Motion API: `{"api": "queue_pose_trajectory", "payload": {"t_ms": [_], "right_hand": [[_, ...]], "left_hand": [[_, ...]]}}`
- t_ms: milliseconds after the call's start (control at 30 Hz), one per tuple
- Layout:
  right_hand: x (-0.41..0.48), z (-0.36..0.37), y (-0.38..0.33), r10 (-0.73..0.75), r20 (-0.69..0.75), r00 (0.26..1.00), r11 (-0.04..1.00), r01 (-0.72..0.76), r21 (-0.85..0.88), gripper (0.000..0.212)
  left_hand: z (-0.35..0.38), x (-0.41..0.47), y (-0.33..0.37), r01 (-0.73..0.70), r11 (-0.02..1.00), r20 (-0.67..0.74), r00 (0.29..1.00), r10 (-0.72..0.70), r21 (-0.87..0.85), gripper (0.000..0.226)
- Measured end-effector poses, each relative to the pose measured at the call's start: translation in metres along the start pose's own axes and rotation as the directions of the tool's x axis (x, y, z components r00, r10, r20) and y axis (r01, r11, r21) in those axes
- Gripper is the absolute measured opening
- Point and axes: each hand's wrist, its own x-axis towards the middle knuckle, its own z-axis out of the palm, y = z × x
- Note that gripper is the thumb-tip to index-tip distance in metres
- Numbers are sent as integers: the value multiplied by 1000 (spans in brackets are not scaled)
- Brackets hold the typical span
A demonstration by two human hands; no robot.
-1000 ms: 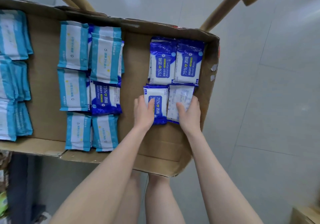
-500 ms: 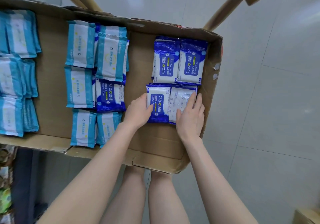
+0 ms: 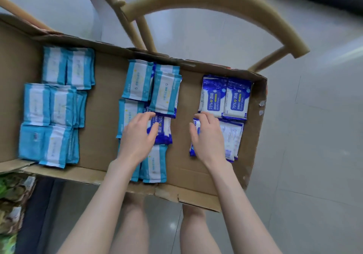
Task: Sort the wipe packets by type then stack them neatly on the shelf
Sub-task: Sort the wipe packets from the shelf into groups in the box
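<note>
The stray dark-blue alcohol wipe packet [image 3: 164,130] lies in the middle group of the cardboard tray [image 3: 102,100], wedged among light-blue packets, and it is the one item I can see out of place. My left hand [image 3: 137,138] rests on it, fingers curled down over its near edge with the thumb toward its middle; the grip looks half-closed around the packet, but I cannot tell whether it is truly pinched or only touched. My right hand [image 3: 209,136] lies flat on the near row of the dark-blue pile [image 3: 231,136] at the right end of the tray, fingers loosely spread and pressing down, holding nothing.

Behind that hand, two dark-blue packets [image 3: 225,96] sit side by side, faces up, square to each other. The packet beside my right hand shows its white printed back, so that row is less tidy than the far one.

The middle light-blue group [image 3: 155,89] is rough: one packet is tilted and overlaps its neighbours. The left light-blue group [image 3: 53,106] is stacked in rows, though somewhat fanned at the edges.

I judge the sorting nearly finished, with this one blue packet to carry across to the right pile. Squaring the stacks remains. I see no shelf in view, so that step seems not yet started. A chair frame [image 3: 216,2] stands beyond the tray on the tiled floor [image 3: 314,155].
</note>
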Motion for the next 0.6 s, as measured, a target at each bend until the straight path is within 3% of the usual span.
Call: {"api": "queue_pose_trajectory", "payload": {"t_ms": [167,300,600], "right_hand": [[9,43,-60,10,-24,1000,999,-9,46,26],[18,77,-93,116,6,993,991,-116,68,28],[73,97,-104,292,-143,946,955,-280,95,33]], "left_hand": [[-43,10,-56,38,998,-32,999,-39,-45,29],[-61,28,-92,53,995,24,998,-51,-82,28],[-57,110,-89,2,991,99,995,12,-137,37]]}}
